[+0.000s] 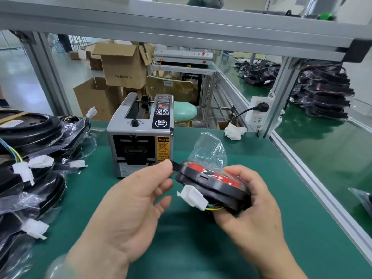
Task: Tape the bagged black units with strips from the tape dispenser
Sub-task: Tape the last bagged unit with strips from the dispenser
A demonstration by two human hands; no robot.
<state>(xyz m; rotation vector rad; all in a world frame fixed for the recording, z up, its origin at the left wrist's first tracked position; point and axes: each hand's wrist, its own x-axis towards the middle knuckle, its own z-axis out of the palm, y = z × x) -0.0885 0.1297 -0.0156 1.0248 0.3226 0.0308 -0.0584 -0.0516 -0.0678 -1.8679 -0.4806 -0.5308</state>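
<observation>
The right hand (251,202) is closed around a round black unit (211,186) in a clear plastic bag (209,150), holding it tilted above the green surface (201,248), with the loose end of the bag standing up behind it. Red patches show on the unit's upper face through the plastic. A white connector (193,196) on coloured wires sticks out from the unit's lower edge toward the left hand (132,202). That hand pinches a short black tape strip (176,165) between thumb and forefinger, the strip's other end meeting the unit's rim, while its remaining fingers are loosely curled. Just behind the hands the grey tape dispenser (141,135) stands on the surface, its slot facing the person and a yellow caution label on its front. A pile of bagged black units (34,158) with white connectors lies at the left edge. A crumpled white cloth (234,131) rests near the frame post at the far right of the surface.
</observation>
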